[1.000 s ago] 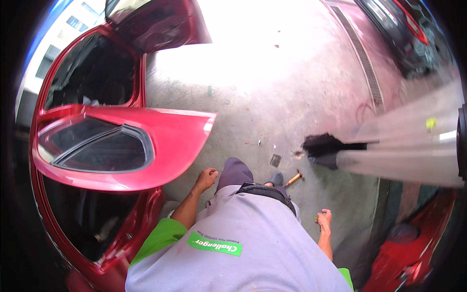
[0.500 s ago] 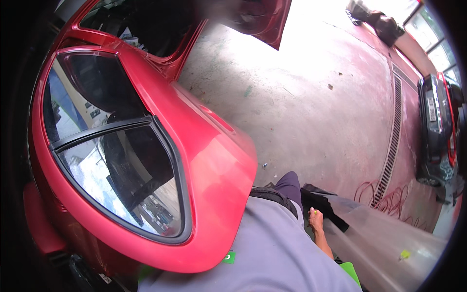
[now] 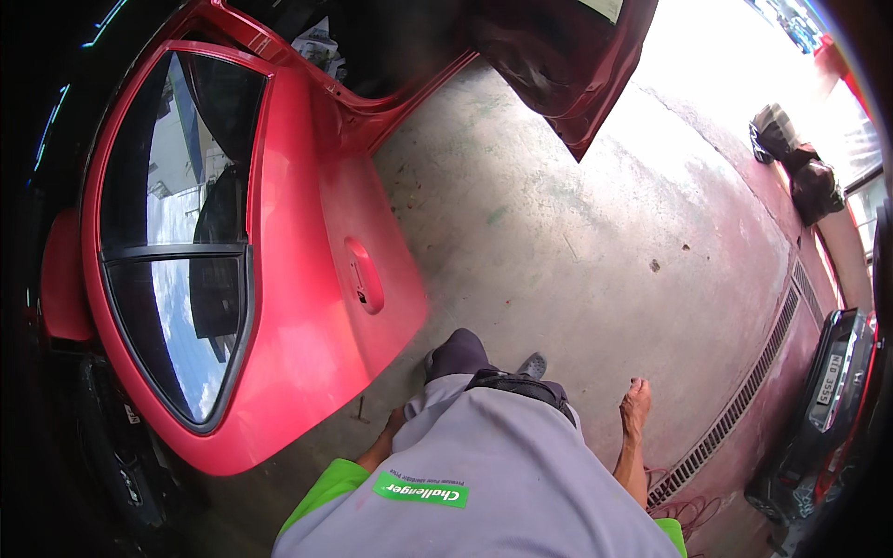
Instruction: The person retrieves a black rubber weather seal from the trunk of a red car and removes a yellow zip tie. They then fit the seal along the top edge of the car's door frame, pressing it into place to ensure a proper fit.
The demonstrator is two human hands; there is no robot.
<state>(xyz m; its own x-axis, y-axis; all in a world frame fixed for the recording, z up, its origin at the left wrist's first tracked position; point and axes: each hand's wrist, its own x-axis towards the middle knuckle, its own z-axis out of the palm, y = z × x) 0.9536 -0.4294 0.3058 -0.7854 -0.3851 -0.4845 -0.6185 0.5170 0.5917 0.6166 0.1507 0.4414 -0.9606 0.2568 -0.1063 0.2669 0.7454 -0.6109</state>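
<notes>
Left hand (image 3: 396,421), too hidden to read, hangs near the red door (image 3: 302,335); right hand (image 3: 636,400), curled closed, well apart.

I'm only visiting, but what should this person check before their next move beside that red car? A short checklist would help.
1. Right hand away from the near red door: ok, it hangs over the floor, apart from the door.
2. Right hand empty: cannot tell, its palm does not show.
3. Left hand off the near red door: cannot tell, the shirt hides most of it.
4. Handle recess uncovered: ok, nothing lies over it.
5. Forward red door shut: not ok, it stands open.
6. Visible grey shoe clear of the red hose: ok, they are apart.
</notes>
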